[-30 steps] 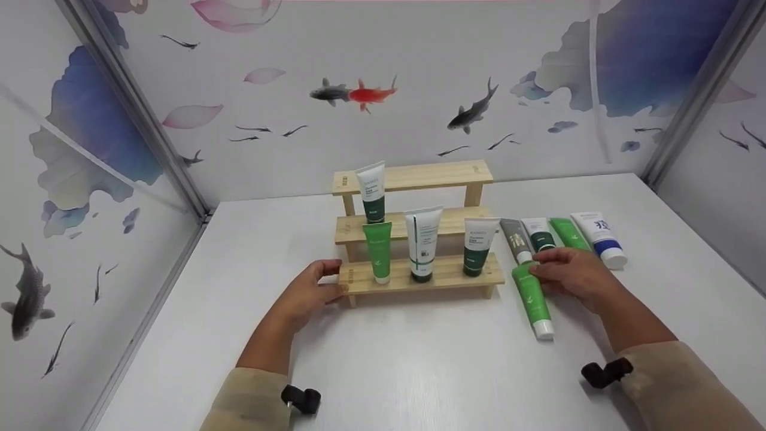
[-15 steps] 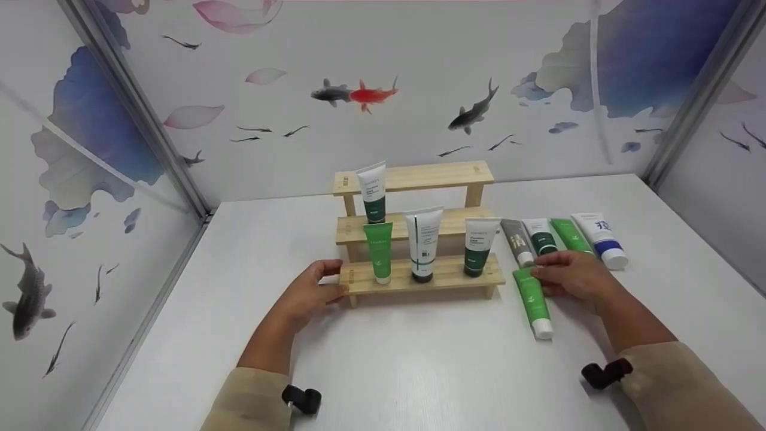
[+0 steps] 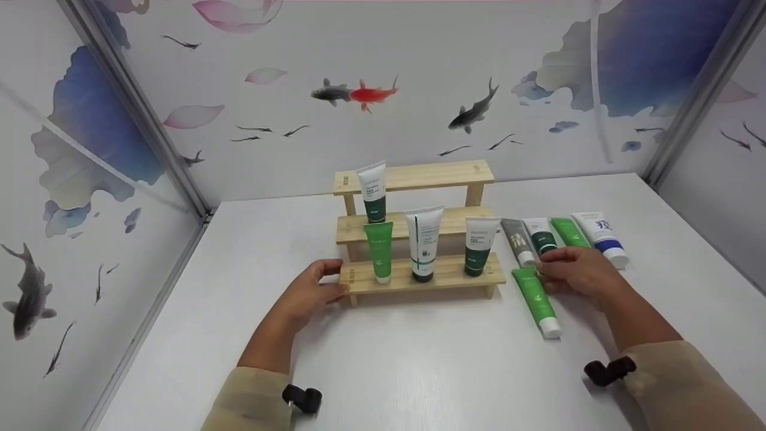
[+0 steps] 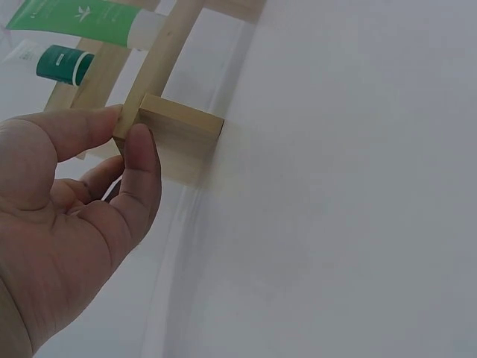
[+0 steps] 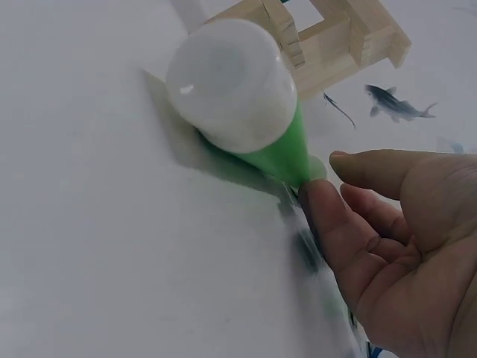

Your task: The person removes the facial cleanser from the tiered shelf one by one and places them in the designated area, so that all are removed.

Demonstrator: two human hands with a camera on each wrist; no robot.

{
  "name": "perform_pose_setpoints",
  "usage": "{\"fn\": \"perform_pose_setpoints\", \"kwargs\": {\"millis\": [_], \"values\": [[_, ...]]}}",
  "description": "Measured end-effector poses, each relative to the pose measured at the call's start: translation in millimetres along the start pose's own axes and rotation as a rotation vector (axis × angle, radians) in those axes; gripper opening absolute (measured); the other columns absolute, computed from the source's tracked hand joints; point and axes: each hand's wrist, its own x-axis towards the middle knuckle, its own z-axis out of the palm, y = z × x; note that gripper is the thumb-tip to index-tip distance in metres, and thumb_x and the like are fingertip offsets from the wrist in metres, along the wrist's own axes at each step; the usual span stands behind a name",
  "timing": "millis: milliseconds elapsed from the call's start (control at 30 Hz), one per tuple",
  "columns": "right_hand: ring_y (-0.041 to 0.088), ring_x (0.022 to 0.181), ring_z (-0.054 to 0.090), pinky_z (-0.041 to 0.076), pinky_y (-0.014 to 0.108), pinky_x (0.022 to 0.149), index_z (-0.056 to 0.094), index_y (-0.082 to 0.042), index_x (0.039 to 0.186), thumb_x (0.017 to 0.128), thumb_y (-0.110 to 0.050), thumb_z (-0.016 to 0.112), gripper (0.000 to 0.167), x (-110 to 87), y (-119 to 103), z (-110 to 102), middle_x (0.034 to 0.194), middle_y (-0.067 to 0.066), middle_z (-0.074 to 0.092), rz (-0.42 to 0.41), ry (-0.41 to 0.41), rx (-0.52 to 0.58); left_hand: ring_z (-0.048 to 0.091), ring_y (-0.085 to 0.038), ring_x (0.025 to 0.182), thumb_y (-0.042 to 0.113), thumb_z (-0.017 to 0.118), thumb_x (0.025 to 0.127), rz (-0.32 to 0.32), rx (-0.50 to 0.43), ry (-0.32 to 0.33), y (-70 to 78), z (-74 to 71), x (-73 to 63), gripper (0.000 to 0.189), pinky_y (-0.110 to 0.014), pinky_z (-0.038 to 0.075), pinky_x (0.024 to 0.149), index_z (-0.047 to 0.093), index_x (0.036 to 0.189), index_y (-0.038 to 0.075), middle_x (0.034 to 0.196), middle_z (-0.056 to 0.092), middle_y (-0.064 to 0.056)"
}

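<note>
At the front left corner of the three-tier wooden display stand (image 3: 446,281), my left hand (image 3: 305,296) pinches the end of the lowest shelf, with fingertips at its edge in the left wrist view. My right hand (image 3: 580,275) is at the crimped end of a green squeeze tube (image 3: 537,302), which lies on the table with its white cap toward me. The right wrist view shows a fingertip touching that tube (image 5: 287,149), with thumb and finger apart. On the lowest shelf stand a green tube (image 3: 379,252), a tall white tube (image 3: 423,244) and a white-and-dark-green tube (image 3: 480,246).
Another white-and-dark-green tube (image 3: 374,194) stands on the middle shelf. Right of the stand lie a grey tube (image 3: 516,239), a white-and-green tube (image 3: 540,234), a green tube (image 3: 568,231) and a white-and-blue tube (image 3: 598,236). Printed walls (image 3: 419,48) enclose the white table (image 3: 407,371).
My right hand has shifted slightly right, and its fingers cover less of the green tube. The tube's capped end has swung a little to the right. My left hand and the stand stay put.
</note>
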Motion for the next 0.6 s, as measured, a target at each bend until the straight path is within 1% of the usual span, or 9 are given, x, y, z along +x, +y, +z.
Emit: {"fn": "perform_pose_setpoints", "kwargs": {"millis": [200,300,400,467,600], "values": [[0.011,0.102,0.072,0.063,0.024,0.09,0.059,-0.007,0.149,0.099,-0.035,0.077,0.059,-3.0,-3,0,0.157,0.023,0.044,-0.024,0.026,0.031,0.066,-0.026,0.129,0.004,0.07,0.097,-0.002,-0.001,-0.005,-0.3,-0.9,2.5,0.06,-0.038,0.059,0.104,0.051,0.154,0.01,0.161,0.05,-0.011],[0.011,0.102,0.072,0.063,0.024,0.09,0.058,-0.007,0.149,0.101,-0.036,0.075,0.059,-5.5,-6,1,0.156,0.021,0.046,-0.046,0.037,0.042,0.067,-0.025,0.128,0.005,0.07,0.097,-0.005,0.003,-0.003,-0.1,-1.3,3.7,0.06,-0.037,0.059,0.102,0.051,0.153,0.01,0.161,0.05,-0.01],[0.011,0.103,0.072,0.063,0.023,0.09,0.057,-0.006,0.149,0.102,-0.037,0.073,0.058,-8.7,-11,4,0.148,0.016,0.055,-0.087,0.061,0.042,0.067,-0.025,0.128,0.005,0.071,0.097,-0.013,0.002,-0.005,-0.6,-1.5,4.8,0.059,-0.037,0.059,0.102,0.052,0.153,0.011,0.16,0.05,-0.009],[0.013,0.103,0.073,0.063,0.023,0.09,0.057,-0.006,0.148,0.103,-0.038,0.072,0.057,-12.0,-16,7,0.138,0.01,0.062,-0.119,0.077,0.042,0.067,-0.025,0.128,0.005,0.071,0.097,-0.017,0.0,-0.005,-0.8,-1.3,5.1,0.059,-0.037,0.059,0.103,0.052,0.153,0.011,0.16,0.05,-0.009],[0.018,0.106,0.074,0.063,0.023,0.091,0.058,-0.006,0.146,0.104,-0.037,0.07,0.053,-21.3,-27,12,0.126,0.003,0.071,-0.173,0.089,0.058,0.066,-0.025,0.129,0.005,0.07,0.097,-0.021,0.001,-0.004,-0.5,-0.1,3.6,0.06,-0.037,0.058,0.104,0.05,0.154,0.011,0.161,0.049,-0.01]]}}
